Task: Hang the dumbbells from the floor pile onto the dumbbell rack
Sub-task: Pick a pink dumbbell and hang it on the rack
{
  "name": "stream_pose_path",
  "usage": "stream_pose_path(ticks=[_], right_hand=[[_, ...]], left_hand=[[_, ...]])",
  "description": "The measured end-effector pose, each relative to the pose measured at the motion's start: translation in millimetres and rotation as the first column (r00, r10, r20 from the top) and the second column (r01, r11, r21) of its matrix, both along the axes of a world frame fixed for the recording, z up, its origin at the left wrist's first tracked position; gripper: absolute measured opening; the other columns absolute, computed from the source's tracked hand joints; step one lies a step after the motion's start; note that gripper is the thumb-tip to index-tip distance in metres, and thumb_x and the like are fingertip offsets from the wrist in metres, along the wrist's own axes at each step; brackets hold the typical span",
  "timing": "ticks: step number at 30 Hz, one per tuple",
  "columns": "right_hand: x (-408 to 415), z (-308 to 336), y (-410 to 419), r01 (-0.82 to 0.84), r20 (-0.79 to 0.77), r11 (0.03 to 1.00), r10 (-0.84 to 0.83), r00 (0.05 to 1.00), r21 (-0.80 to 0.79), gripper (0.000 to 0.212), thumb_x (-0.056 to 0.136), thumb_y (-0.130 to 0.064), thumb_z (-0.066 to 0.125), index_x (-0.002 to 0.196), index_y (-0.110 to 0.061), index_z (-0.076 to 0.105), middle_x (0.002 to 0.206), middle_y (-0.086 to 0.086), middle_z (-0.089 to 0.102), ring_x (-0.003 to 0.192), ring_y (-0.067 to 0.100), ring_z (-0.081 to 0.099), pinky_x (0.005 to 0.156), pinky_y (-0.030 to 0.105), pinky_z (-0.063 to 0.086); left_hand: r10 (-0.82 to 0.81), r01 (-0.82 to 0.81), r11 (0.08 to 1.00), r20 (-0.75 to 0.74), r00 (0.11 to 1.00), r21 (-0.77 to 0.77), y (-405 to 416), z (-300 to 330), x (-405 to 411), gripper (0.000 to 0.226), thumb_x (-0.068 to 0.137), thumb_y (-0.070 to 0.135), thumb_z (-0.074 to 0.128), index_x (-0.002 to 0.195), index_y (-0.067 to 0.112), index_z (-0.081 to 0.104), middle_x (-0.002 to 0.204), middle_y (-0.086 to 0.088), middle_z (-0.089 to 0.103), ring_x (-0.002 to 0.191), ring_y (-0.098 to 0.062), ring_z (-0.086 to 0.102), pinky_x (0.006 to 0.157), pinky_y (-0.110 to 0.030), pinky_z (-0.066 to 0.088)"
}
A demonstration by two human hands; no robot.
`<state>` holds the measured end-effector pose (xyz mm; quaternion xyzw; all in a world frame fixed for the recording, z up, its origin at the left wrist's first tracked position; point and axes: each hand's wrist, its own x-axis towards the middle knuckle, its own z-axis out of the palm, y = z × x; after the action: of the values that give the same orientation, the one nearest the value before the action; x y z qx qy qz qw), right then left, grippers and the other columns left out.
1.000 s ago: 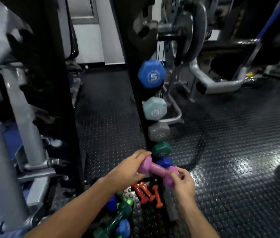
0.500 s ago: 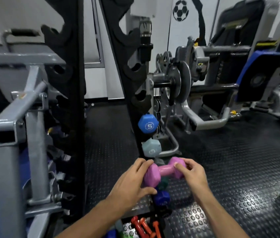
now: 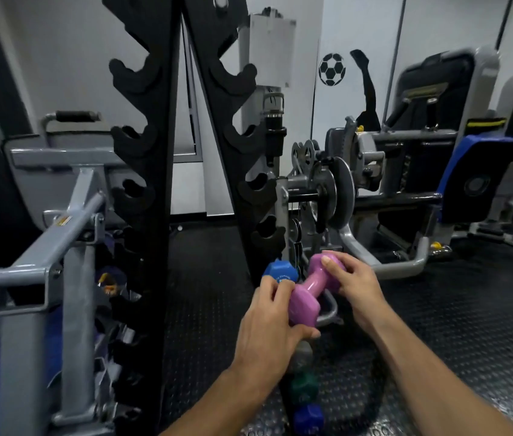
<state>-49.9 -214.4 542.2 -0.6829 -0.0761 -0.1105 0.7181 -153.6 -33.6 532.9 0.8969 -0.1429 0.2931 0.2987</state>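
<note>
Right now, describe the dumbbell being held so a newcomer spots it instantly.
Find the tall black dumbbell rack at centre. Just right of its lower half, the left hand and right hand grip opposite ends of a pink dumbbell. It is the only pink one; the blue dumbbell behind hangs on the rack.

A grey steel machine frame [image 3: 44, 247] stands left of the hands. Beyond them, a weight plate [image 3: 340, 191] sits on a bar, with a black-and-blue padded machine [image 3: 475, 171] to their right. A football decal [image 3: 331, 69] marks the white wall [image 3: 437, 26] behind. Black studded rubber flooring [image 3: 469, 325] lies beneath.
</note>
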Motion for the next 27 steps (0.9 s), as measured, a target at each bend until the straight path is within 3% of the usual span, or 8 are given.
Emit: stream_pose_path(ticks=[4, 7, 10, 12, 13, 20, 23, 27], right_hand=[[21, 34, 4, -0.014, -0.014, 1.0, 0.014, 1.0, 0.004, 0.009, 0.098, -0.012, 0.068, 0.102, -0.018, 0.074, 0.089, 0.004, 0.073, 0.065, 0.002, 0.068, 0.051, 0.013, 0.05], [39, 56, 5, -0.102, -0.045, 0.994, 0.103, 0.994, 0.027, 0.018, 0.097, 0.001, 0.062, 0.109, -0.008, 0.071, 0.091, 0.008, 0.073, 0.065, 0.002, 0.071, 0.056, 0.014, 0.053], [60, 74, 11, -0.13, -0.009, 0.991, 0.13, 0.992, -0.018, 0.022, 0.096, 0.005, 0.062, 0.114, -0.004, 0.07, 0.1, 0.013, 0.073, 0.082, 0.019, 0.075, 0.072, 0.031, 0.062], [76, 84, 18, -0.125, 0.036, 0.989, 0.128, 0.991, -0.078, 0.02, 0.095, 0.002, 0.065, 0.113, -0.007, 0.072, 0.101, 0.014, 0.074, 0.087, 0.026, 0.071, 0.082, 0.047, 0.061], [83, 89, 22, -0.127, 0.055, 0.987, 0.133, 0.99, -0.103, 0.02, 0.095, -0.001, 0.067, 0.113, -0.009, 0.074, 0.101, 0.014, 0.074, 0.085, 0.026, 0.07, 0.082, 0.048, 0.058], [125, 105, 53, -0.168, 0.077, 0.98, 0.176, 0.981, -0.109, 0.023, 0.097, -0.007, 0.068, 0.114, -0.019, 0.076, 0.112, 0.01, 0.074, 0.1, 0.022, 0.073, 0.075, 0.026, 0.059], [131, 104, 66, -0.178, 0.067, 0.979, 0.184, 0.981, -0.095, 0.025, 0.098, -0.002, 0.065, 0.103, -0.024, 0.077, 0.106, 0.006, 0.074, 0.093, 0.018, 0.071, 0.066, 0.018, 0.056], [135, 105, 75, -0.196, 0.062, 0.977, 0.202, 0.977, -0.088, 0.024, 0.096, 0.002, 0.065, 0.1, -0.02, 0.075, 0.098, 0.005, 0.075, 0.084, 0.014, 0.07, 0.062, 0.018, 0.056]], left_hand=[[0.044, -0.042, 0.998, 0.04, 0.998, -0.053, 0, 19, 18, 0.07, 0.061, 0.044, 0.094, 0.114, 0.03, 0.05, 0.109, 0.014, 0.041, 0.094, -0.009, 0.054, 0.077, -0.034, 0.057], [0.086, -0.077, 0.991, 0.078, 0.993, -0.107, -1, 34, 32, 0.071, 0.062, 0.043, 0.095, 0.113, 0.032, 0.047, 0.109, 0.013, 0.042, 0.094, -0.01, 0.057, 0.076, -0.034, 0.058], [0.127, -0.111, 0.985, 0.119, 0.985, -0.129, -1, 46, 45, 0.068, 0.065, 0.04, 0.094, 0.116, 0.028, 0.049, 0.109, 0.012, 0.043, 0.093, -0.011, 0.056, 0.075, -0.031, 0.058], [0.155, -0.137, 0.982, 0.137, 0.978, -0.129, -1, 51, 52, 0.065, 0.069, 0.038, 0.092, 0.117, 0.026, 0.05, 0.109, 0.011, 0.042, 0.092, -0.01, 0.056, 0.073, -0.027, 0.057], [0.17, -0.152, 0.98, 0.142, 0.975, -0.129, -1, 53, 55, 0.062, 0.071, 0.037, 0.091, 0.117, 0.026, 0.05, 0.11, 0.01, 0.042, 0.091, -0.01, 0.055, 0.072, -0.026, 0.057], [0.301, -0.292, 0.953, 0.158, 0.94, -0.08, 1, 70, 83, 0.054, 0.081, 0.036, 0.084, 0.122, 0.022, 0.05, 0.116, 0.003, 0.046, 0.093, -0.013, 0.056, 0.074, -0.03, 0.059], [0.336, -0.333, 0.942, 0.143, 0.931, -0.046, 1, 71, 89, 0.065, 0.08, 0.045, 0.082, 0.131, 0.02, 0.051, 0.122, -0.002, 0.049, 0.101, -0.016, 0.058, 0.081, -0.03, 0.058], [0.38, -0.38, 0.925, 0.138, 0.915, -0.028, -1, 72, 89, 0.071, 0.081, 0.05, 0.078, 0.138, 0.019, 0.049, 0.128, -0.004, 0.049, 0.11, -0.017, 0.055, 0.086, -0.03, 0.058]])
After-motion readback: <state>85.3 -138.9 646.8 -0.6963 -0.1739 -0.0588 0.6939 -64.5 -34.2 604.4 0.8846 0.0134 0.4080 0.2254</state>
